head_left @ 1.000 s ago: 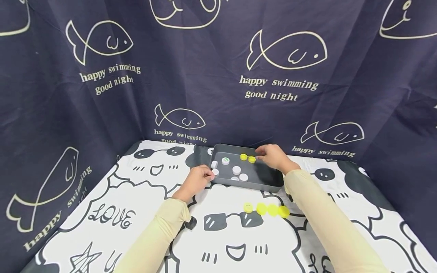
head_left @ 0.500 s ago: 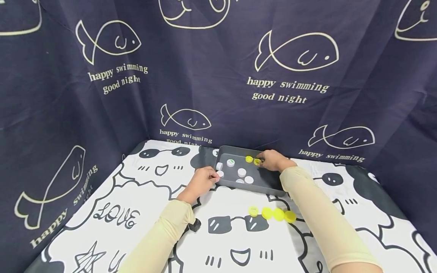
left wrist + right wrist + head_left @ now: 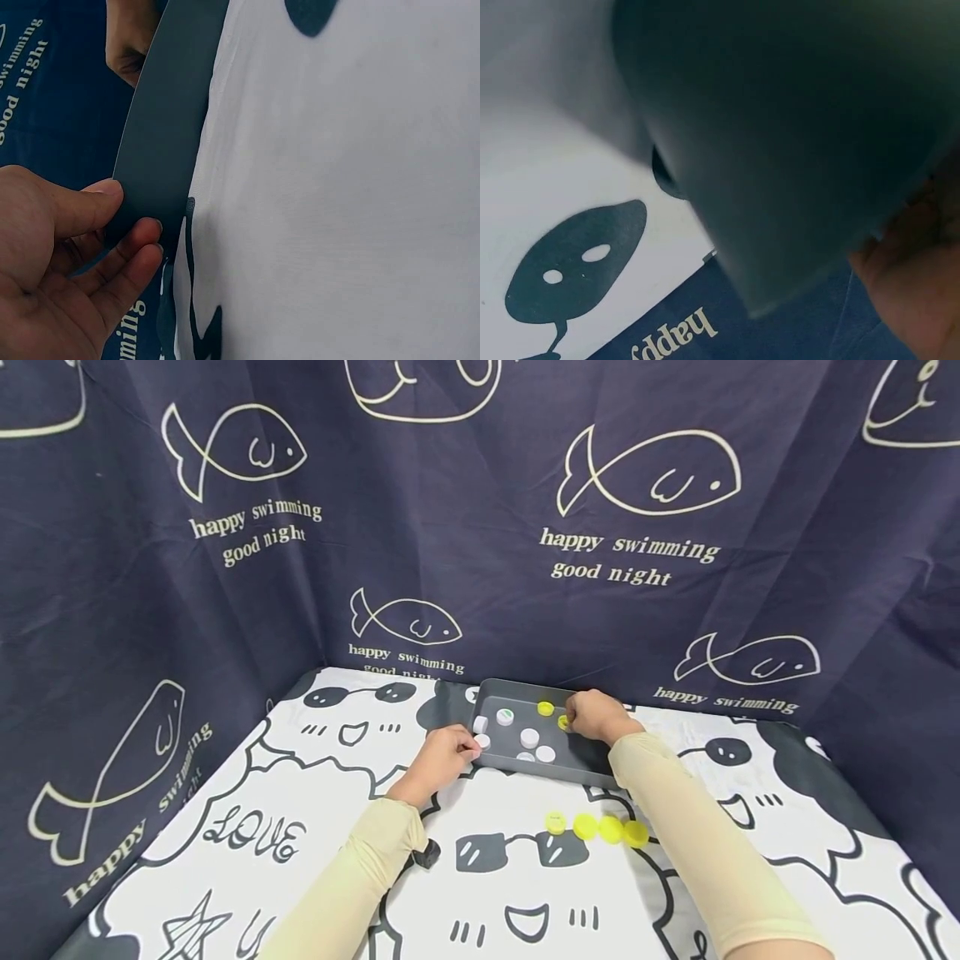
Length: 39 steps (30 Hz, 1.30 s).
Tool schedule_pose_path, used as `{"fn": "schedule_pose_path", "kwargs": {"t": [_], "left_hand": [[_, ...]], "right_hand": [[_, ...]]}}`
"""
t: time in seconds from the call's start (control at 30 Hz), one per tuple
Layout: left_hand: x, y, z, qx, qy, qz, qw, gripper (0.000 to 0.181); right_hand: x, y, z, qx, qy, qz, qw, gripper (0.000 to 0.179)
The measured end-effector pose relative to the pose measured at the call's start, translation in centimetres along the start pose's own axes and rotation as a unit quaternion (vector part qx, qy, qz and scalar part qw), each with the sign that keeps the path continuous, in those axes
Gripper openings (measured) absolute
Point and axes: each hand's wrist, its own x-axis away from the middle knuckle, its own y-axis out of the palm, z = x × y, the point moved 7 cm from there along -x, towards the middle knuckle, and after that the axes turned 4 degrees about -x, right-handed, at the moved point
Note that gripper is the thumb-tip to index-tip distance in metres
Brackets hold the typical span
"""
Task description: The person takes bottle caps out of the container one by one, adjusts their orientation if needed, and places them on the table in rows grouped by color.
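Two hands (image 3: 444, 758) (image 3: 597, 717) are at the tray (image 3: 555, 770) beneath "happy swimming" lettering (image 3: 630, 545).

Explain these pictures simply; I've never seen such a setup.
No machine is at work here: this is a person working bare-handed. The wide pictures come from a camera on the head, the closer ones from a camera on each wrist. On a patterned cloth sits a dark tray holding white caps and two yellow ones. Four more yellow caps lie in a row on the cloth, nearer the person. The left hand holds the tray's near left corner. The right hand reaches into the tray, its fingers at a yellow cap; whether they grip it is hard to tell.
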Motion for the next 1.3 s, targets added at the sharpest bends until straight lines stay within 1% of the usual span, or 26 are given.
{"fn": "schedule_pose_path", "kwargs": {"t": [0.1,0.2,0.27,0.37,0.47,0.6,0.77,0.9,1.0,1.1,1.17,1.23,1.3], "left_hand": [[0.0,0.0,0.1,0.001,0.0,0.001,1.0,0.008],[-0.1,0.1,0.1,0.0,0.0,0.002,1.0,0.007],[-0.2,0.1,0.2,0.0,0.002,0.003,1.0,0.008],[-0.4,-0.1,0.4,-0.003,0.004,0.006,1.0,0.008],[-0.5,-0.3,0.6,-0.007,0.004,0.008,0.9999,0.008],[-0.6,-0.4,0.7,-0.009,0.001,0.005,0.9999,0.008],[-0.7,-0.4,0.9,-0.009,-0.001,0.002,1.0,0.009],[-0.8,-0.3,0.9,-0.009,0.002,0.003,0.9999,0.009],[-0.7,-0.1,0.9,-0.007,0.008,0.005,0.9999,0.008],[-0.3,0.1,0.8,-0.005,0.012,0.006,0.9999,0.007],[0.0,0.2,0.7,-0.001,0.008,0.005,1.0,0.006],[0.2,0.2,0.5,-0.001,0.007,0.007,1.0,0.005],[0.3,0.1,0.4,0.0,0.006,0.012,0.9999,0.005]], "right_hand": [[0.1,0.0,-0.1,-0.015,-0.001,0.004,0.9999,0.025],[0.3,0.2,-0.6,-0.028,-0.029,-0.01,0.9991,0.032],[0.4,0.3,-0.9,-0.027,-0.046,-0.016,0.9984,0.029],[0.5,0.0,-1.1,-0.013,-0.057,-0.011,0.9982,0.02],[0.5,-0.3,-1.2,-0.009,-0.049,-0.012,0.9987,0.019],[0.6,-0.4,-1.0,-0.015,-0.03,-0.022,0.9992,0.022],[0.8,-0.4,-0.7,-0.026,-0.021,-0.019,0.9993,0.022],[1.1,-0.5,-0.3,-0.045,-0.012,-0.023,0.9987,0.021],[1.5,-0.6,-0.2,-0.059,-0.015,-0.018,0.998,0.019],[2.2,-0.7,-0.4,-0.085,-0.03,-0.015,0.9959,0.02],[2.9,-1.0,-0.6,-0.103,-0.042,-0.009,0.9938,0.022],[3.7,-1.4,-0.8,-0.128,-0.057,-0.005,0.9901,0.025],[4.7,-2.0,-1.0,-0.159,-0.075,0.003,0.9844,0.028]]}}
